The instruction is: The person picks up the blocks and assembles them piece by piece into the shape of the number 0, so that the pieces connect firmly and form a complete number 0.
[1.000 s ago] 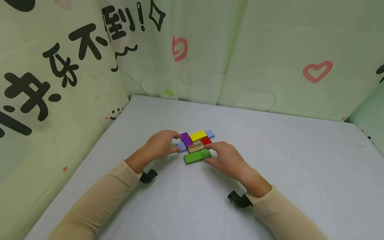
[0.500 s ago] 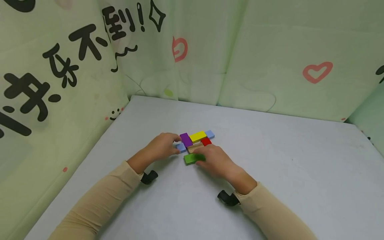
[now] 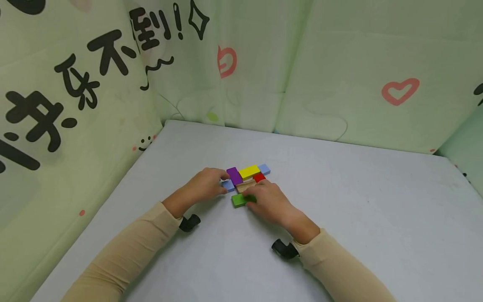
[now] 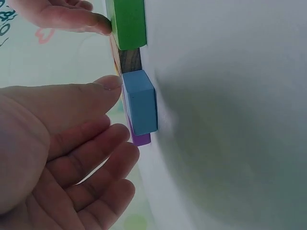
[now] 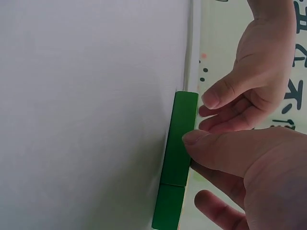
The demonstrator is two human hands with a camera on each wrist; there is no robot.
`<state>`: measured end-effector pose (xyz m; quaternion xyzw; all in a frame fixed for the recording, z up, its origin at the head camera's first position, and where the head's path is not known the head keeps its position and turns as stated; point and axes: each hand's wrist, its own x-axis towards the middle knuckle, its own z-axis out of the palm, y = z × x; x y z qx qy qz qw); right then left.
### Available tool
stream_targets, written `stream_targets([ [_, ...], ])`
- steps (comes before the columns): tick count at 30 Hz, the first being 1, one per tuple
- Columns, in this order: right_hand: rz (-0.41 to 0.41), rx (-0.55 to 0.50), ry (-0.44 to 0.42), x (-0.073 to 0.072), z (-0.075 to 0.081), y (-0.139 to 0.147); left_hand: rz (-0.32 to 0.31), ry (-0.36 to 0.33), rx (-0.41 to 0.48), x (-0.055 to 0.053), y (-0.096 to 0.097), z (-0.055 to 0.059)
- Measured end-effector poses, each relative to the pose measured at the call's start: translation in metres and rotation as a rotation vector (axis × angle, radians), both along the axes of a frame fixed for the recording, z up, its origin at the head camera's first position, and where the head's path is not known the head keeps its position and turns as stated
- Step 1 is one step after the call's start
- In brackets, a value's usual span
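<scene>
Flat coloured blocks lie grouped mid-table. My right hand [image 3: 269, 201] pinches the long green block [image 3: 238, 200] at the near side of the group. In the right wrist view its thumb presses the front face of that green block [image 5: 178, 148], and a shorter green block [image 5: 169, 206] lies end to end with it. My left hand [image 3: 205, 184] is at the left side, fingers loosely bent and apart. Its thumb tip is right at a light blue block [image 4: 141, 103], and its index finger is close to the purple block [image 3: 235, 176]. A wood-coloured block [image 3: 245, 186] lies between them.
Farther back in the group are a yellow block [image 3: 249, 172], a red block [image 3: 259, 177] and a second light blue block [image 3: 264, 169]. The white table [image 3: 370, 209] ends at a pale green printed curtain [image 3: 339, 63] behind and at the left.
My right hand has moved left from the right end of the green blocks onto the long one, covering the shorter one. My left hand has shifted slightly nearer. The blocks look unmoved.
</scene>
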<state>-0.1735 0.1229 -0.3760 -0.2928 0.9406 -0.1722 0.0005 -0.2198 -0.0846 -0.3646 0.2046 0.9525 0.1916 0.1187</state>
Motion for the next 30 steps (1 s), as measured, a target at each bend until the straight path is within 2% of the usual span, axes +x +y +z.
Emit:
stream_targets([
  [15,-0.034,-0.004,-0.003,0.008,-0.002,-0.001,-0.015,0.02,0.009,0.0,0.002,-0.003],
  [25,0.0,-0.021,0.016,0.014,-0.002,-0.001,-0.025,0.029,0.004,-0.002,0.003,-0.004],
  [30,-0.001,-0.038,-0.036,0.016,-0.003,-0.001,-0.02,0.022,0.008,-0.002,0.004,-0.005],
])
